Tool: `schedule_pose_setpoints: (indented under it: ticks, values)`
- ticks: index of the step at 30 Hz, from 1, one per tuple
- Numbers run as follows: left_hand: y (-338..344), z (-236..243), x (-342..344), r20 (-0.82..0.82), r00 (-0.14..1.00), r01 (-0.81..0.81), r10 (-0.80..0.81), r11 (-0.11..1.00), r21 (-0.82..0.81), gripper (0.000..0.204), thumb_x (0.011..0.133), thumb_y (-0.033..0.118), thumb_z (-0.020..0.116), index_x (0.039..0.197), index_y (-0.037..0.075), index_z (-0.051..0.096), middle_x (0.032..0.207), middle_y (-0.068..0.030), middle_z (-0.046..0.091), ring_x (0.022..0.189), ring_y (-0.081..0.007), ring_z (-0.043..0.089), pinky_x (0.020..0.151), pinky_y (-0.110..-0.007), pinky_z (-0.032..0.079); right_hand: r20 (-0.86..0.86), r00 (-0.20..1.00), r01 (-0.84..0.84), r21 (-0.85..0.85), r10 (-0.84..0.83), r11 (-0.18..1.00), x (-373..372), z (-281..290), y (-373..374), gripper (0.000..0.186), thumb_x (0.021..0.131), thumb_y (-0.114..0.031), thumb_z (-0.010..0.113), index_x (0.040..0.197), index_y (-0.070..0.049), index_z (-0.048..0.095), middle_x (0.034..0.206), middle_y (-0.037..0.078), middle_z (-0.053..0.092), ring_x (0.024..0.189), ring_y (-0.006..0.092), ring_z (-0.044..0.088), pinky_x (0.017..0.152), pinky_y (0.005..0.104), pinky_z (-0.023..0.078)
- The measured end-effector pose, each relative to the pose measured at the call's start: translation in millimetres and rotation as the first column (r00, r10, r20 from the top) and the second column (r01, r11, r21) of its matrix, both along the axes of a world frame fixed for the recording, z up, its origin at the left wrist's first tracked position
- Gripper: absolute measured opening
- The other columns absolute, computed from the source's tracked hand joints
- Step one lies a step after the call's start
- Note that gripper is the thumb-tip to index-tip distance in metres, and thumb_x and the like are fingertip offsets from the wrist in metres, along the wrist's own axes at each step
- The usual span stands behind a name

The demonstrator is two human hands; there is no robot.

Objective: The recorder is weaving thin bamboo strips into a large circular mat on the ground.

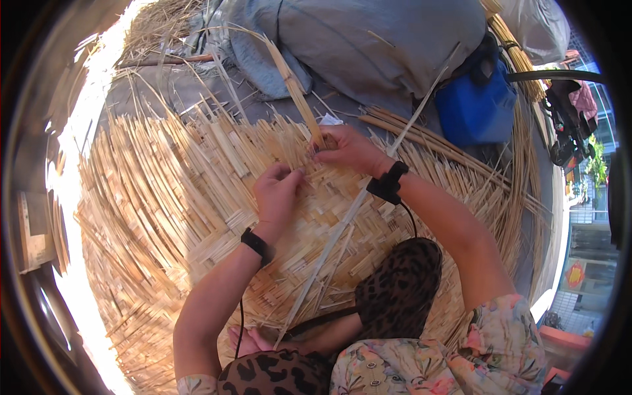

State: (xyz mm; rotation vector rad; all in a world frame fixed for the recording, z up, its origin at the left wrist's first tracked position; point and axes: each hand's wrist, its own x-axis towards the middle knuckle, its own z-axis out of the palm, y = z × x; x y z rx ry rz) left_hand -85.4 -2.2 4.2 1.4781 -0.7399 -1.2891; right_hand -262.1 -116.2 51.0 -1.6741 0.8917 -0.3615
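A large mat of woven split reed (276,286) spreads in front of me and under my legs, with loose strip ends fanning out along its far edge. My right hand (350,151) is closed around the lower end of a flat tan reed strip (294,89), which stands up and bends over to the left at its top. Just left of and nearer than it, my left hand (275,196) is low over the weave, thumb and fingers pinched together; what they hold, if anything, I cannot make out. A long pale strip (341,227) crosses the mat diagonally, passing beneath my right wrist.
Beyond the mat lies a big grey cloth-covered bundle (375,43). A blue plastic container (475,105) stands at the far right, beside bundled long reeds (523,141). Loose straw (158,29) is heaped at the far left. My bent knee (401,286) rests on the mat.
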Motion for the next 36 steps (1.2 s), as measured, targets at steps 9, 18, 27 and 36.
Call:
schedule_pose_setpoints:
  ticks: [9,18,27,36]
  values:
    - [4,-5,24,-0.226,0.974,-0.028,0.019,0.999,-0.036,0.028,0.093,0.001,0.061,0.120,-0.002,0.062,0.109,-0.0080,0.067,0.093,-0.0133,0.066,0.077,-0.027,0.054,-0.276,0.961,-0.065,-0.170,0.016,0.983,15,11,-8,0.033,0.092,-0.020,0.070,0.120,-0.006,0.064,0.108,0.012,0.071,0.098,0.0203,0.068,0.085,0.0320,0.051]
    - [42,-12,16,0.675,0.738,0.331,0.015,0.864,-0.380,0.035,0.085,-0.004,0.061,0.118,0.007,0.063,0.112,-0.0100,0.062,0.103,-0.0264,0.060,0.092,-0.035,0.050,-0.256,0.966,-0.058,-0.113,0.027,0.992,9,11,-15,0.043,0.096,-0.036,0.065,0.122,-0.002,0.062,0.106,0.014,0.071,0.098,0.0186,0.065,0.090,0.0327,0.049]
    - [-2,-4,17,0.362,0.858,-0.290,0.364,0.925,-0.244,0.046,0.088,0.012,0.071,0.128,-0.001,0.052,0.112,-0.0107,0.057,0.110,-0.0207,0.054,0.092,-0.035,0.047,-0.319,0.948,-0.019,-0.085,-0.009,0.996,15,6,-20,0.055,0.092,-0.044,0.066,0.122,0.001,0.060,0.112,0.022,0.069,0.105,0.0331,0.066,0.089,0.0392,0.049]
    - [-35,6,54,-0.289,0.957,0.044,0.006,0.986,0.163,0.035,0.089,0.020,0.075,0.116,0.004,0.059,0.101,-0.0037,0.062,0.090,-0.0154,0.062,0.077,-0.030,0.052,-0.354,0.931,0.029,-0.187,-0.095,0.982,15,6,-12,0.051,0.092,-0.034,0.071,0.127,0.001,0.059,0.111,0.011,0.069,0.100,0.0153,0.062,0.088,0.0308,0.049]
